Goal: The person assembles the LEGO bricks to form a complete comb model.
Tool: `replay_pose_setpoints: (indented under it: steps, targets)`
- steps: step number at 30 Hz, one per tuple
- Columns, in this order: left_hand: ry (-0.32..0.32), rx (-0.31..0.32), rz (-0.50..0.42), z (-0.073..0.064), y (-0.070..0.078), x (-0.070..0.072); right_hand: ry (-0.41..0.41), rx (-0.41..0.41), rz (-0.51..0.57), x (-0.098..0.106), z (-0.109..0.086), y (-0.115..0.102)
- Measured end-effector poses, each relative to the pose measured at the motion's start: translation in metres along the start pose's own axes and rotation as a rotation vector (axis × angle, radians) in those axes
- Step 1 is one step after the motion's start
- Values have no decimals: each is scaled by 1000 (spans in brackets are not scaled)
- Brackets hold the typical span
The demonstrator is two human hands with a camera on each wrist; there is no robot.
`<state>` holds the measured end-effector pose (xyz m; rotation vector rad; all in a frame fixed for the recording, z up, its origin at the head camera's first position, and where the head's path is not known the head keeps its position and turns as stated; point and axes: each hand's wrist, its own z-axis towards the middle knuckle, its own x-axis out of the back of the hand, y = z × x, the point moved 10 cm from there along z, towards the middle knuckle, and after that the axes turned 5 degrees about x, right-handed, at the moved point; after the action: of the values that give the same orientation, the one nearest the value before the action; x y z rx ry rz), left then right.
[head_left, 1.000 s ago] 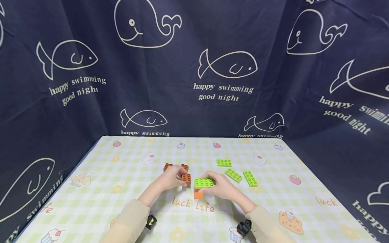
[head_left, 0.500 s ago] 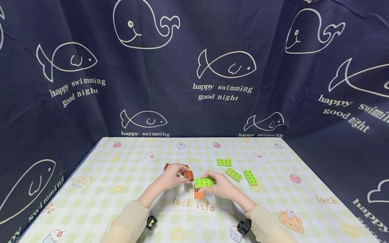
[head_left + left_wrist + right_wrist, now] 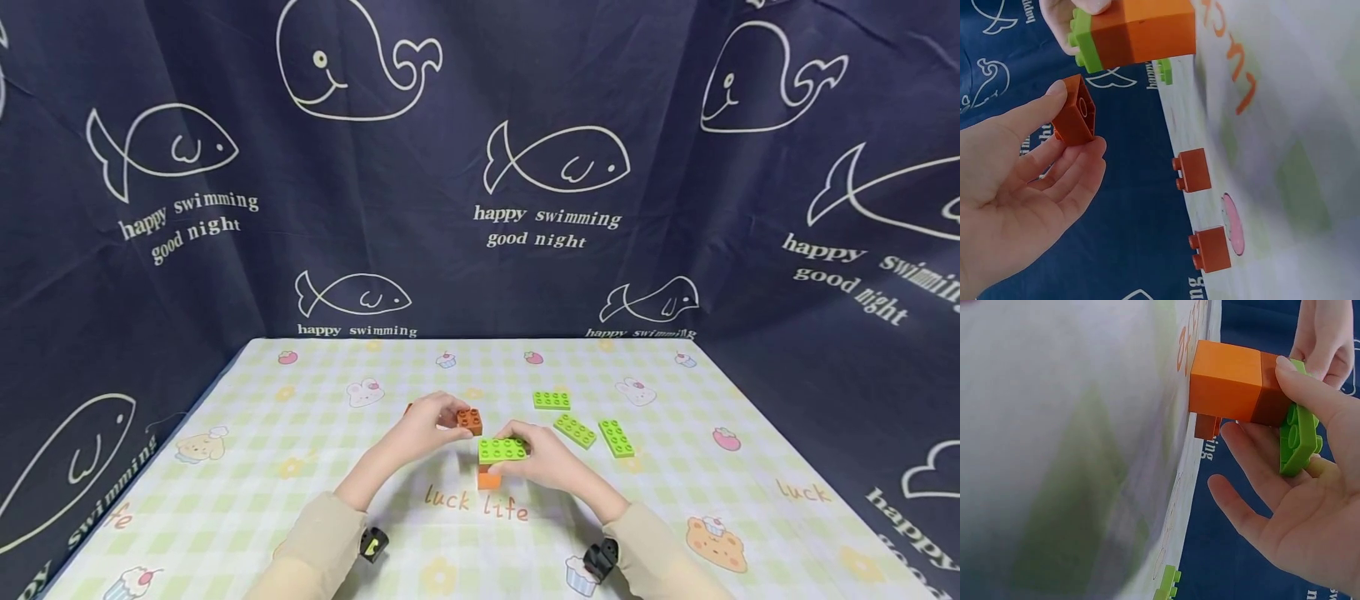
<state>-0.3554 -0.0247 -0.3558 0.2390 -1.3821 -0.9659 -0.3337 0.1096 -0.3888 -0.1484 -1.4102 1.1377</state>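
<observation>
Brick [image 3: 470, 420], brown and four-studded, is hanging over the middle of the desk [image 3: 262, 433] in the head view, just beyond the stack [image 3: 491, 457] on the far-edge side. The left hand [image 3: 423, 429] is pinching it; the right hand [image 3: 543, 454] is steadying the stack. One loose plate [image 3: 552, 401] is lying nearest the far edge, with a second plate [image 3: 575, 431] and a third plate [image 3: 617, 439] lying nearer the right edge.

From the left wrist, the left grip is clamping the brick between thumb and fingertips, its hollow underside facing toward the desk and a gap separating it from the stack. Two spare bricks [image 3: 1193, 170] are standing apart, studs up.

From the right wrist, the right grip is clamping the stack's upper part: a brown layer [image 3: 1270, 394] is joining an orange block [image 3: 1225, 381] to a green plate [image 3: 1299, 440], which is overhanging toward the right edge. Adding the brick seems to be the step in hand; the next move is probably calling for careful stud alignment, then firm pressing.
</observation>
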Motion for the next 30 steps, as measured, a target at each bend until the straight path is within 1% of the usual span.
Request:
replay_pose_setpoints:
  steps: [6, 13, 21, 30]
  targets:
    - [-13, -21, -28, -3, 9, 0, 1, 20, -19, 0, 1, -2]
    - [-24, -64, -6, -5, 19, -2, -5, 13, -15, -1, 1, -1]
    - [-35, -91, 12, -9, 27, -5, 0, 9, -25, -1, 1, -2]
    - [-42, -125, 33, -12, 33, -9, 7, -16, -34, -1, 1, 1]
